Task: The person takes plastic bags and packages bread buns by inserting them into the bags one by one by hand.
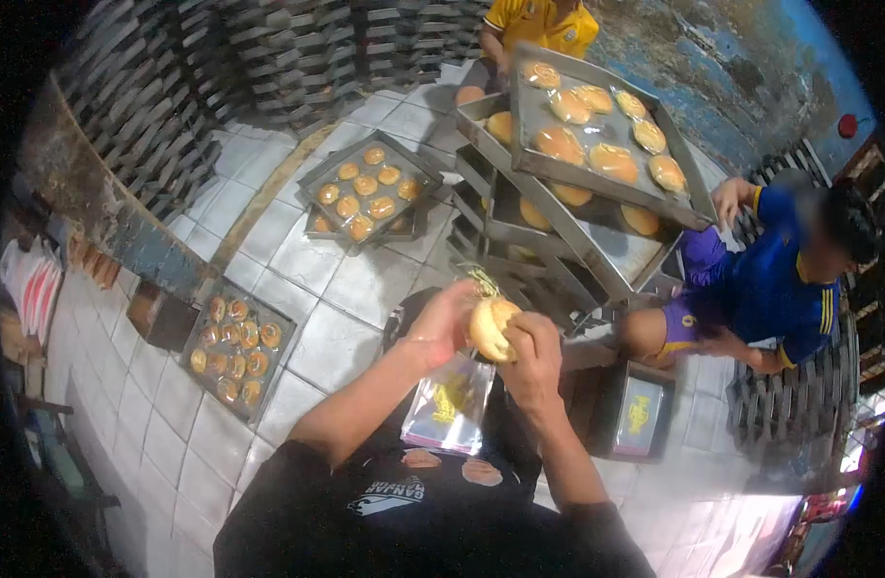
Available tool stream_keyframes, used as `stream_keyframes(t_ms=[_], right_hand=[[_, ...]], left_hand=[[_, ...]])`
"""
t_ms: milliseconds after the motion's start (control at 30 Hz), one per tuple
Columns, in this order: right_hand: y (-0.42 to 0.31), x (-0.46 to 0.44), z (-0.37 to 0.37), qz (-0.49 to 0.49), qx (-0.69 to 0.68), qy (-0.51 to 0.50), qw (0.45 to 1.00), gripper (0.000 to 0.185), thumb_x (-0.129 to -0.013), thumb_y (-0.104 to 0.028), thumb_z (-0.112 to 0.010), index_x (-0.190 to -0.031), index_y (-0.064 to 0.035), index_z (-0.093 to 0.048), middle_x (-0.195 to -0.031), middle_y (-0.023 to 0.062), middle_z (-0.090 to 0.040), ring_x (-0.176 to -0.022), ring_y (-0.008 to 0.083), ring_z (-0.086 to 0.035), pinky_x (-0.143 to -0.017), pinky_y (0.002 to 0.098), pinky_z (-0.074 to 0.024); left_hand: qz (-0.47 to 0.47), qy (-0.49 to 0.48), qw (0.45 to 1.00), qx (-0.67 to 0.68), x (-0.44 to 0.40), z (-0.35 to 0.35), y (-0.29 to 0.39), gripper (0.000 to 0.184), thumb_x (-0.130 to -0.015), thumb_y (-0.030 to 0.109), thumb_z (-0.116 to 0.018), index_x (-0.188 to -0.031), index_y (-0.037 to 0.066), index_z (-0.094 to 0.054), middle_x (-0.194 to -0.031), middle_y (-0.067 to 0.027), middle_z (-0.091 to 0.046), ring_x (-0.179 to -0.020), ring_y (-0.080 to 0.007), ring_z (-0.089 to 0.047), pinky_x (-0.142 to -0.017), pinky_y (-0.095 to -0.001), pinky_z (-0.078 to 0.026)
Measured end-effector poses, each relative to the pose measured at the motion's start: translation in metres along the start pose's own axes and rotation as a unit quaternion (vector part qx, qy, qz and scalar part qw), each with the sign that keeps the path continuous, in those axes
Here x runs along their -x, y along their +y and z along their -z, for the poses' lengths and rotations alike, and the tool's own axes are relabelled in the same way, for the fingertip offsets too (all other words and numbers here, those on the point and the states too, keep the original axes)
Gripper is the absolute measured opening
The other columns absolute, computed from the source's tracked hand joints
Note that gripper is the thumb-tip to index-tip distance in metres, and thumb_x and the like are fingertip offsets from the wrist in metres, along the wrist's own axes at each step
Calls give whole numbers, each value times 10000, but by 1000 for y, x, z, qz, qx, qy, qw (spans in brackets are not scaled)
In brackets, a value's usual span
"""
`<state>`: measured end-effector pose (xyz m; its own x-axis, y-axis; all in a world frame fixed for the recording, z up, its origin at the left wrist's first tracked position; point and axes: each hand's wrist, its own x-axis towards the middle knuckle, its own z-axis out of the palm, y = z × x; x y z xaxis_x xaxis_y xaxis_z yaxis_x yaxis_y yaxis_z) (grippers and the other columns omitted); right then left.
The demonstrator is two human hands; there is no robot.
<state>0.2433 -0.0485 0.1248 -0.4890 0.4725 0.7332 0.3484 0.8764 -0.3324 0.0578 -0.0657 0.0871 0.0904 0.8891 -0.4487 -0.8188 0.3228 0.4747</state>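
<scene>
A round golden bun (488, 330) is between my hands, above my lap. My right hand (537, 358) is closed, its fingers curled around the bun's right side. On the other side my left hand (436, 326) grips what looks like a clear plastic bag (483, 282) with yellow-green print, beside the bun's top edge. How far the bag covers the bun is hard to make out. A stack of clear plastic bags (448, 403) with yellow print lies on my lap, just below both hands.
Ahead rises a criss-crossed stack of metal trays (596, 252), the top tray (698, 197) holding wrapped buns. More bun trays (312, 183) (290, 332) sit on the tiled floor. A person in blue (784, 260) sits right, near a box of bags (642, 414); another in yellow (548, 29) is behind the stack.
</scene>
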Motion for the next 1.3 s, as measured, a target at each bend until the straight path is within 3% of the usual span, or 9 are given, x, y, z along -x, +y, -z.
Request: stream_keyframes(t_ms=[233, 367, 767, 833, 933, 1000, 1067, 1167, 1300], right_hand=[[-51, 10, -51, -91, -67, -170, 979, 592, -821, -53, -730, -1374, 15, -528, -1328, 249, -613, -1305, 387, -564, -1198, 565, -315], [-31, -4, -61, -62, 6, -125, 990, 514, -862, -34, -609, -1369, 11, -535, -1250, 229, -624, -1255, 360, -585, -1194, 572, -334], [-29, -44, -33, 3, -102, -186, 977, 330, -866, -36, -669, -1194, -41, -639, -1149, 155, -709, -1167, 370, -657, -1084, 530, -443], [-40, -35, -30, -179, -251, -294, 905, 185, -891, -60, -684, -1074, -55, -657, -1070, 142, -704, -1030, 313, -698, -907, 442, -539], [-43, -32, -38, -167, -343, -333, 862, 48, -933, -55, -652, -942, -33, -611, -964, 84, -663, -919, 209, -649, -775, 351, -520], [-58, -14, -20, -152, -682, -460, 548, 148, -946, -80, -705, -868, -47, -583, -926, 38, -619, -880, 175, -595, -757, 326, -492], [-75, -13, -6, -109, -724, -485, 478, 78, -923, -73, -717, -928, -31, -652, -989, 76, -665, -884, 166, -630, -758, 317, -514], [-53, -19, -25, -269, -417, -204, 844, 177, -883, -75, -776, -993, -12, -653, -1055, 71, -694, -853, 158, -630, -749, 296, -514], [-52, -18, -45, -261, -392, -271, 839, 152, -921, -43, -734, -914, -36, -583, -969, 35, -656, -882, 96, -606, -741, 271, -506]], left_hand=[[12, 10, 991, 133, 13, 43, 17, 430, -1049, 380, -524, -1289, 43, -645, -1267, -123, -691, -1134, -272, -672, -1038, -452, -516], [-212, 34, 972, -92, 43, 7, -32, 523, -1071, 416, -518, -1436, 41, -522, -1382, -109, -619, -1250, -264, -602, -1099, -421, -459], [-178, 30, 966, 188, 11, 14, 7, 612, -1057, 592, -424, -1441, 124, -516, -1428, -110, -572, -1258, -295, -600, -1098, -483, -473], [-117, -1, 969, 218, 1, 26, 11, 651, -1068, 615, -368, -1403, 88, -550, -1334, -114, -626, -1217, -313, -610, -1044, -532, -515], [-110, 23, 982, 155, -15, 33, 10, 691, -1072, 627, -319, -1424, 75, -540, -1360, -154, -624, -1289, -345, -587, -1088, -638, -468], [-110, 9, 981, 158, -11, 49, 19, 661, -1089, 595, -291, -1416, 81, -545, -1366, -163, -622, -1280, -349, -593, -1078, -612, -482], [-195, 18, 963, 184, -6, 67, 32, 662, -1088, 599, -277, -1413, 88, -546, -1377, -162, -616, -1273, -353, -596, -1066, -600, -490], [-201, 59, 950, 231, 15, 55, 32, 681, -1081, 618, -266, -1416, 94, -543, -1379, -170, -609, -1259, -356, -600, -1063, -602, -484], [-149, 98, 964, 200, -1, 51, 10, 674, -1079, 616, -287, -1418, 91, -540, -1366, -169, -614, -1261, -355, -596, -1081, -605, -466]])
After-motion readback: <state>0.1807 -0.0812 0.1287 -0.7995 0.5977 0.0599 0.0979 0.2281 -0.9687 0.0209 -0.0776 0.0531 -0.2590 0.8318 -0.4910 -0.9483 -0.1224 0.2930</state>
